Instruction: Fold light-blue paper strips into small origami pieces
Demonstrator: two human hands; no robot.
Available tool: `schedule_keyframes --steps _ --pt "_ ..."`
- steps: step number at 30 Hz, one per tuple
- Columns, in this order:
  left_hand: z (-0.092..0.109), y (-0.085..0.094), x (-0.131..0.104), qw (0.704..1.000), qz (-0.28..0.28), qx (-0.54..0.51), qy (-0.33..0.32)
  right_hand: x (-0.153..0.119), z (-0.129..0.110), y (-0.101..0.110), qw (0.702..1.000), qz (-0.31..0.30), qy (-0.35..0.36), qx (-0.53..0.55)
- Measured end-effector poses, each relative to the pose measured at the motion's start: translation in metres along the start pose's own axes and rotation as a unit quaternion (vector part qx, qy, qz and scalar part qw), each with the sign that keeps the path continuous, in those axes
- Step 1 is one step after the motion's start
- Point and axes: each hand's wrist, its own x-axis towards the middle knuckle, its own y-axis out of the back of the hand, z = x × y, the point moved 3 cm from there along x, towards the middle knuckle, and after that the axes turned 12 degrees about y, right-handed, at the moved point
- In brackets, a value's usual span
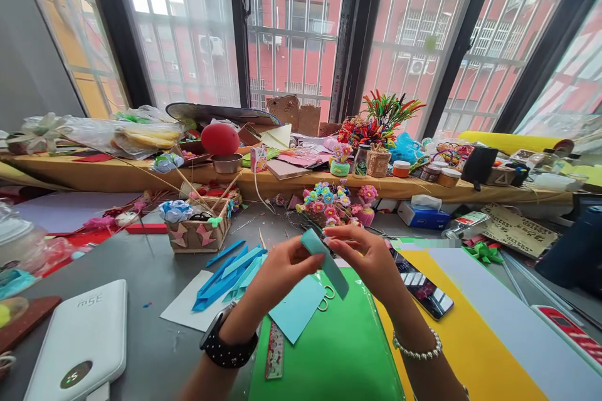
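A light teal paper strip (pixel 333 269) is held up slantwise over the green mat (pixel 329 351). My left hand (pixel 289 266) grips it, with the thumb on its face and the fingers behind. The bent fingers of my right hand (pixel 369 257) pinch at its upper edge. Below lie a light blue paper sheet (pixel 297 308), scissors (pixel 326 297) with only the handle loops showing, and a small patterned ruler (pixel 274 351). Left of my hands, folded blue paper strips (pixel 226 279) rest on a white sheet (pixel 181 307).
A white power bank (pixel 82 338) lies at the left. On the right, a phone (pixel 421 282) rests on yellow paper (pixel 451 319). Behind stand a cardboard box (pixel 200 235), colourful craft flowers (pixel 329 200) and a blue tissue box (pixel 426 216), below a cluttered ledge (pixel 117 175).
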Motion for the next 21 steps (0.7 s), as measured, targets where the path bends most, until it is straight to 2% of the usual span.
schedule_keyframes --steps 3,6,11,17,21 --pt "-0.0018 -0.0081 -0.0042 0.995 -0.061 0.073 -0.013 -0.0002 0.0013 -0.0029 1.0 -0.018 -0.016 0.014" --pt "-0.0025 -0.011 -0.0065 0.992 -0.072 0.099 -0.017 -0.0006 0.0021 -0.0045 0.999 -0.025 -0.028 0.022" --pt "-0.0011 -0.0097 -0.0053 0.995 -0.054 0.083 -0.008 -0.0016 0.0046 -0.0046 0.997 -0.004 -0.062 0.038" --pt "0.0006 -0.0061 -0.005 0.991 0.015 0.127 -0.025 -0.0037 0.0046 -0.0035 0.993 0.021 -0.096 0.066" --pt "0.0018 -0.0057 -0.0063 0.991 0.021 0.132 -0.023 -0.0045 0.001 -0.0029 0.99 0.032 -0.109 0.078"
